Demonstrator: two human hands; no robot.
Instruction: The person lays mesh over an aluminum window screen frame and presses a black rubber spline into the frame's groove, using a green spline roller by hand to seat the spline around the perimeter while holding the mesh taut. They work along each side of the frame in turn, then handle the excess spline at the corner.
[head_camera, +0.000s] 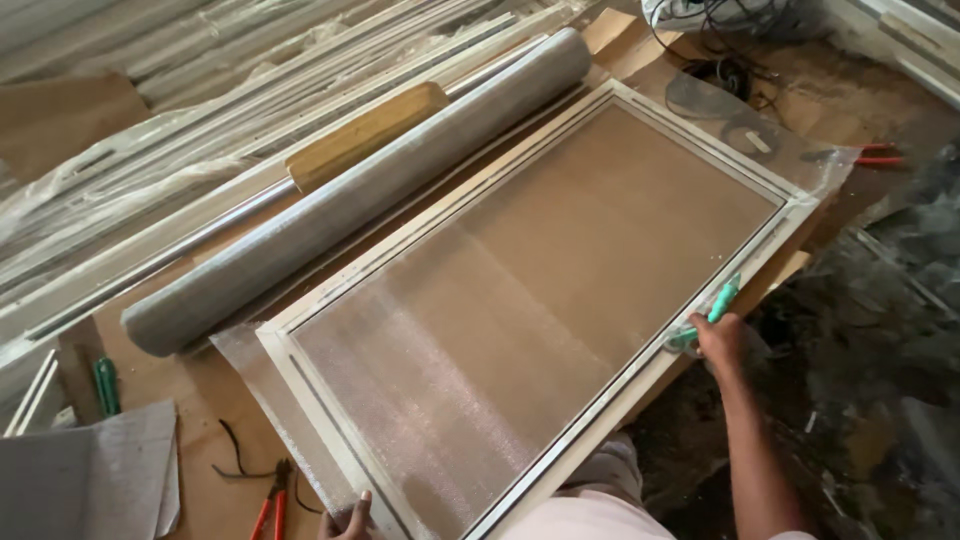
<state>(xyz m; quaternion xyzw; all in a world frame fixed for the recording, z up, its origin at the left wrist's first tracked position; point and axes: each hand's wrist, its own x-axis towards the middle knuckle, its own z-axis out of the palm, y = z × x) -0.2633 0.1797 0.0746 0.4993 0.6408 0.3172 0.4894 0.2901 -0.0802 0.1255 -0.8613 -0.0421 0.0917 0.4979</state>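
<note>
Frame (640, 390) is lying lengthwise away from me, my right hand (718, 338) gripping the green tool (712, 312) on its right rail while my left hand (350, 520) is pressing its near corner, grip unclear.

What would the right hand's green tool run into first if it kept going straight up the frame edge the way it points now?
The right hand holds the green tool pointing along the frame's right rail. That groove looks free up to the far corner, which it would likely meet first; the overhanging mesh there lies just beyond.
</note>
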